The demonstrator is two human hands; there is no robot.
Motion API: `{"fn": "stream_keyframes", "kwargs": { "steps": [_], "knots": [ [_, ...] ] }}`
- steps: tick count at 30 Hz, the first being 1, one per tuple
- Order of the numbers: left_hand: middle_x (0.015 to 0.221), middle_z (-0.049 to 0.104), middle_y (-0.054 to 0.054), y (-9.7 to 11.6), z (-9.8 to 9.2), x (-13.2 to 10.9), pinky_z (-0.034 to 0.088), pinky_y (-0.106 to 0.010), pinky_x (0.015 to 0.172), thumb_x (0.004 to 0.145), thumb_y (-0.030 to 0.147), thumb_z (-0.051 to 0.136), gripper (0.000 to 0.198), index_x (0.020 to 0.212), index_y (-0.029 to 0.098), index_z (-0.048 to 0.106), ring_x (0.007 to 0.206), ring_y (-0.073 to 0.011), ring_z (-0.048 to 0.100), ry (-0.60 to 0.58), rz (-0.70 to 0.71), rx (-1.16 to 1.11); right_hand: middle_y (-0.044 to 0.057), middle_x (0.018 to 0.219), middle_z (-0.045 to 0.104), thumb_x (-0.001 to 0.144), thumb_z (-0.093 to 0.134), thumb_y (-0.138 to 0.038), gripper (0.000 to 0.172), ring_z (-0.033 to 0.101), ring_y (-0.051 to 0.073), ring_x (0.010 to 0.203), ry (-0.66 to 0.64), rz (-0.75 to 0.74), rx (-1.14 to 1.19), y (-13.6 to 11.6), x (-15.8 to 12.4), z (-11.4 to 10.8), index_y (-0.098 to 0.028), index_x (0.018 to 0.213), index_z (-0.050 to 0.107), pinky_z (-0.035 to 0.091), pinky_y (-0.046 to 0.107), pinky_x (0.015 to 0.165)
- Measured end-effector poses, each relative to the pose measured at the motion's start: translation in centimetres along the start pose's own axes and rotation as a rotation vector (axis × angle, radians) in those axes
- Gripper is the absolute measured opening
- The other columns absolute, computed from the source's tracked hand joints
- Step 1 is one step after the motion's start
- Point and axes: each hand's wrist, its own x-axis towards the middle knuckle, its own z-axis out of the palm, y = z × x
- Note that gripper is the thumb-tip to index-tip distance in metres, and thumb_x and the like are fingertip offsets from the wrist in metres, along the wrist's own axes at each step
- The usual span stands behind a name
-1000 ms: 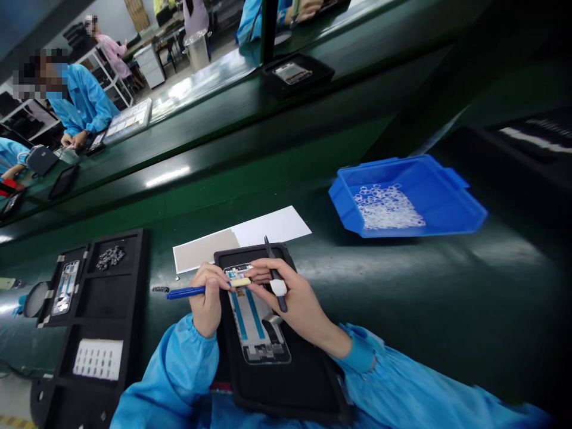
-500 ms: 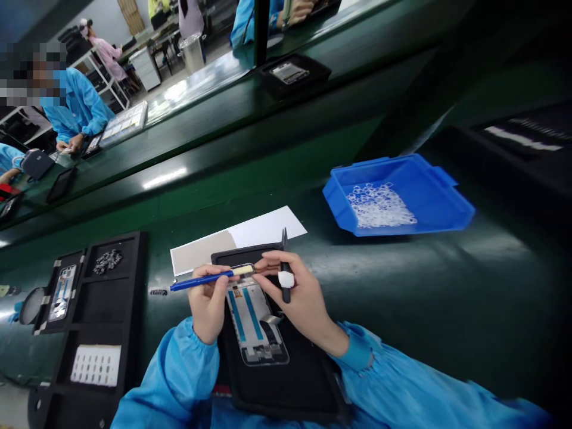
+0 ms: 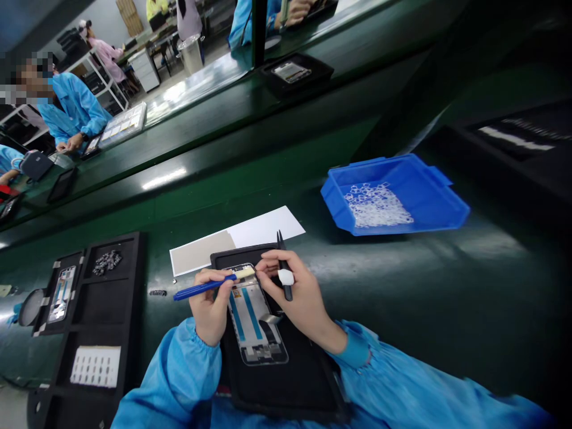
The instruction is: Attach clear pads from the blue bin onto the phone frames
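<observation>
My left hand is closed around a blue pen-like tool with a cream tip, held slantwise over the upper end of an opened phone screen assembly. The assembly has two blue strips and a loose flex cable. It lies on a black padded tray. In my right hand black tweezers with a white wrap stand points up, tucked among the fingers. My right thumb and fingertips come together beside the cream tip, at the phone's top edge; whether they pinch a small part cannot be made out.
A blue bin of small white clear pieces stands at right. Behind the tray lies a white and beige sheet. At left, a black compartment tray holds small parts and a white card. Co-workers sit across the line.
The blue tool's rear end has dipped and its cream tip has moved slightly right. The tweezers' points have tilted a little to the left. The phone assembly stays in place.
</observation>
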Motion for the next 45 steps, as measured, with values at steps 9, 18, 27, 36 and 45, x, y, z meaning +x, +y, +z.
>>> {"fn": "stream_keyframes", "kwargs": {
  "steps": [9, 18, 27, 36, 45],
  "knots": [
    [0.08, 0.073, -0.004, 0.6, 0.2, 0.8, 0.061, -0.025, 0.063, 0.08, 0.046, 0.078, 0.036, 0.084, 0.016, 0.058, 0.064, -0.0166, 0.072, 0.016, -0.265, -0.153, 0.003, 0.084, 0.059, 0.092, 0.053, -0.022, 0.009, 0.056, 0.017, 0.065, -0.035, 0.005, 0.025, -0.5, 0.2, 0.2, -0.021, 0.101, 0.05, 0.052, 0.026, 0.059],
    [0.082, 0.072, -0.004, 0.0, -0.5, 1.1, 0.062, -0.026, 0.062, 0.078, 0.048, 0.079, 0.04, 0.086, 0.016, 0.056, 0.062, -0.0164, 0.071, 0.045, -0.244, -0.142, 0.007, 0.088, 0.059, 0.089, 0.063, -0.029, 0.016, 0.059, 0.026, 0.073, 0.558, -0.269, -0.448, 0.2, 6.2, -9.6, -0.023, 0.099, 0.052, 0.05, 0.039, 0.069],
    [0.081, 0.073, -0.005, 0.5, -0.5, 1.0, 0.063, -0.028, 0.063, 0.08, 0.046, 0.077, 0.037, 0.086, 0.016, 0.057, 0.065, -0.0184, 0.073, -0.008, -0.164, -0.06, 0.008, 0.094, 0.066, 0.096, 0.061, -0.028, 0.012, 0.062, 0.03, 0.088, 0.499, -0.193, -0.693, 3.5, 7.6, -15.8, -0.021, 0.103, 0.055, 0.047, 0.044, 0.086],
    [0.088, 0.074, -0.007, -0.3, -1.9, 1.8, 0.061, -0.027, 0.071, 0.088, 0.038, 0.07, 0.031, 0.103, 0.016, 0.056, 0.077, -0.0177, 0.073, 0.007, -0.013, 0.21, 0.003, 0.093, 0.064, 0.096, 0.052, -0.018, 0.008, 0.061, 0.027, 0.084, -0.028, -0.345, -0.526, 1.4, 3.9, -5.5, -0.022, 0.1, 0.058, 0.046, 0.047, 0.089],
    [0.096, 0.074, -0.007, -0.8, -2.3, 1.6, 0.058, -0.032, 0.083, 0.093, 0.034, 0.064, 0.029, 0.116, 0.017, 0.058, 0.088, -0.0193, 0.072, -0.182, 0.093, 0.484, 0.003, 0.098, 0.061, 0.061, 0.039, 0.006, 0.058, 0.058, 0.025, 0.093, -0.415, -0.27, -0.484, 2.5, 2.6, -2.0, -0.02, 0.111, 0.053, 0.033, 0.058, 0.108]
  ]
}}
